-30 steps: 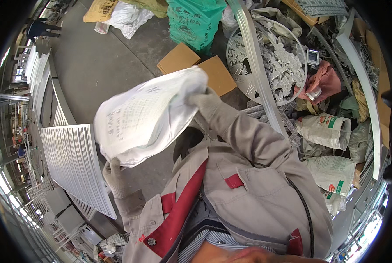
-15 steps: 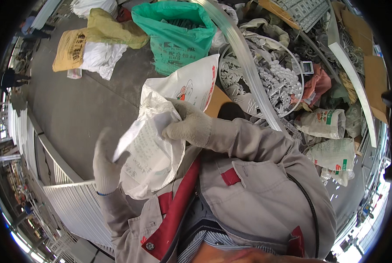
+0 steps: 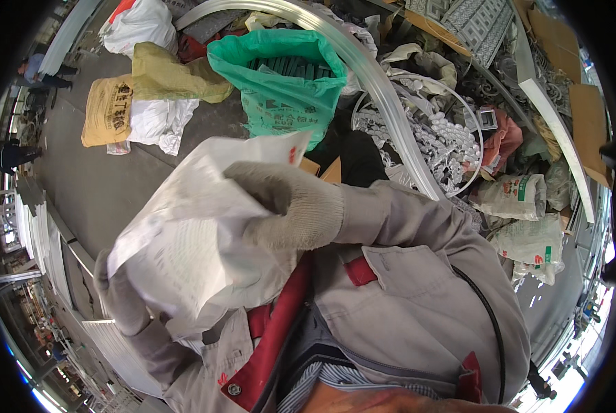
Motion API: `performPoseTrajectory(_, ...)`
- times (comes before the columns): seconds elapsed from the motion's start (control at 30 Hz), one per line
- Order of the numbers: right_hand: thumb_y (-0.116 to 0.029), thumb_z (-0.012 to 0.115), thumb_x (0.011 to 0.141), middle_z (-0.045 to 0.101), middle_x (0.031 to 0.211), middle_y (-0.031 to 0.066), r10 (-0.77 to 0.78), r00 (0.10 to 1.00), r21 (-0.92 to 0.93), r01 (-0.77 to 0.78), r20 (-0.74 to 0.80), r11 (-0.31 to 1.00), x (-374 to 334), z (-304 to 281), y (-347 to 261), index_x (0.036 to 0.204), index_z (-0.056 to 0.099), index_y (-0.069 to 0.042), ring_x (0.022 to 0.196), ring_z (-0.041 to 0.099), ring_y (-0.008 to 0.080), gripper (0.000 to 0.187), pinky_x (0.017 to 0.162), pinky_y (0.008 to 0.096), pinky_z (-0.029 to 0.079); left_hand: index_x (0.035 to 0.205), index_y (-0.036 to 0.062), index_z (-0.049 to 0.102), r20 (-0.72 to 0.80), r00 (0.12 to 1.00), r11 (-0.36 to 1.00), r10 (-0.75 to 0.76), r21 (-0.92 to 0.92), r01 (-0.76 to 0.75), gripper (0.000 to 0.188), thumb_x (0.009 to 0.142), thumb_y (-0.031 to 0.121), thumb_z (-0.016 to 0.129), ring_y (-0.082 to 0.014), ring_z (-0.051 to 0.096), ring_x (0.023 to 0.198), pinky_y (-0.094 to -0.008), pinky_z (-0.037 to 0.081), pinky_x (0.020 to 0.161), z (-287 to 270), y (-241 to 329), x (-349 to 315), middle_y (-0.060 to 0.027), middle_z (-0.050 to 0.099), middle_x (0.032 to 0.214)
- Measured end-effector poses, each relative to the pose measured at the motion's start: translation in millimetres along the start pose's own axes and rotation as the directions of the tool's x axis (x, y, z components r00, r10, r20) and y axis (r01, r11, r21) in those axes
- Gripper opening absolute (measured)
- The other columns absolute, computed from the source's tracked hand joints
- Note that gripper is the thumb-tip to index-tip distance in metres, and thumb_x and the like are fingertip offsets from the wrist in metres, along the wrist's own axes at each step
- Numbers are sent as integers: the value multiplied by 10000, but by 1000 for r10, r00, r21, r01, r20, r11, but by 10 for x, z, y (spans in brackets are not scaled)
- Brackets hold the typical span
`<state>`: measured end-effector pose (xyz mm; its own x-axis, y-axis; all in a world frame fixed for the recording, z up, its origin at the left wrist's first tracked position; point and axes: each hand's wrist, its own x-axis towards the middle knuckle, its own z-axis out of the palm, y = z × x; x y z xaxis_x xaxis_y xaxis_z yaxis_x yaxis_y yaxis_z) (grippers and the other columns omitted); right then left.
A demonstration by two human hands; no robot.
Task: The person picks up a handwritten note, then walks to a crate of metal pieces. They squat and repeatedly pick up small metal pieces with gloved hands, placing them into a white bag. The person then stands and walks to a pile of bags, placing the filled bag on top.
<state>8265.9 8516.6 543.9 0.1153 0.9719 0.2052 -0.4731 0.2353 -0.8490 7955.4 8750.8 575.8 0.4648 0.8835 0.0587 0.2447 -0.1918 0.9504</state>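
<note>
A white woven sack (image 3: 191, 241) with faint printing is spread out in front of my chest. My right hand (image 3: 294, 206), in a pale knitted glove, grips the sack's right side, thumb on the near face and fingers curled over the folded top. At the sack's left edge my gloved left hand (image 3: 123, 296) is closed on the material, its fingers partly hidden. Just beyond the sack stands an upright green woven bag (image 3: 280, 107), its mouth gaping over dark bar-shaped pieces.
A clear-rimmed round container (image 3: 476, 162) of silvery metal parts stands right, a long curved metal strip (image 3: 390, 96) arching past it. Yellow bags (image 3: 108, 113) lie far left. Pale sacks (image 3: 528, 241) and scrap fill the right. Ribbed metal panels (image 3: 108, 337) sit lower left.
My left hand has moved left and down and now has hold of the sack's edge. The sack has been drawn wider and leftward between both hands. The right hand has kept its grip.
</note>
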Motion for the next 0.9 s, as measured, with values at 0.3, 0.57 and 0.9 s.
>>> performPoseTrajectory(0.3, -38, 789, 915, 718, 1201, 82, 226, 955, 25, -225, -192, 974, -107, -2431, 393, 1548, 601, -23, 1104, 686, 164, 660, 974, 325, 574, 1368, -82, 678, -268, 953, 934, -140, 283, 217, 496, 1109, 340, 656, -298, 700, 1199, -402, 584, 1024, 785, -244, 800, -181, 723, 1329)
performPoseTrajectory(0.57, -303, 634, 1014, 805, 1237, 196, 202, -103, 207, -771, -974, 602, -1825, -6559, 1002, 1301, 766, -48, 1159, 763, 318, 407, 1007, 403, 597, 1354, -75, 708, -520, 832, 674, -191, 547, 497, 421, 1115, 271, 681, -288, 709, 1110, -392, 587, 982, 1792, -955, 1666, -198, 749, 1265)
performPoseTrajectory(0.9, -344, 690, 954, 776, 1361, 112, -293, 65, -10, -983, -954, -184, -2920, -9422, 761, 1436, 729, -244, 1252, 729, 346, 495, 1106, 459, 559, 1312, -72, 726, -629, 670, 550, -394, 422, 720, 266, 1077, 52, 714, -245, 731, 1090, -324, 611, 985, 2596, -3040, 2387, -173, 775, 1216)
